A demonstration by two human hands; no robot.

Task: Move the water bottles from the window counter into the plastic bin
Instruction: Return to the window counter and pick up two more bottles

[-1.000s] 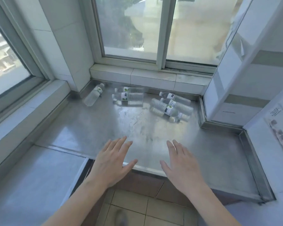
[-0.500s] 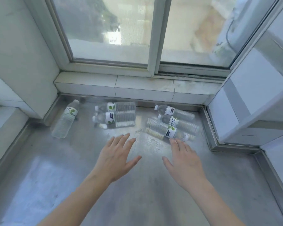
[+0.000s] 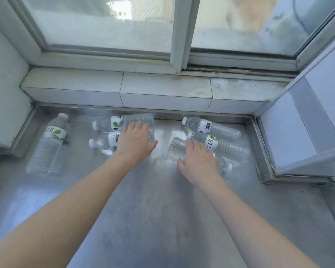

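Note:
Several clear water bottles with white caps and green-leaf labels lie on the steel window counter (image 3: 143, 219). One bottle (image 3: 47, 146) lies alone at the left. A pair lies in the middle: the far one (image 3: 108, 123) and the near one (image 3: 103, 143). My left hand (image 3: 136, 144) lies over this pair, fingers straight. To the right are the far bottle (image 3: 213, 127), the middle bottle (image 3: 228, 147) and the near bottle (image 3: 177, 148). My right hand (image 3: 198, 161) covers the near bottle with straight fingers. No plastic bin is in view.
A tiled ledge (image 3: 162, 93) and the window frame (image 3: 179, 35) run behind the bottles. A white wall (image 3: 2, 84) stands at the left and a white panel (image 3: 307, 122) at the right. A raised steel lip (image 3: 259, 151) borders the counter on the right.
Both hands have reached forward from the counter's front part to the bottles. The left hand now lies on the middle pair and the right hand on the near right bottle. The view moved closer.

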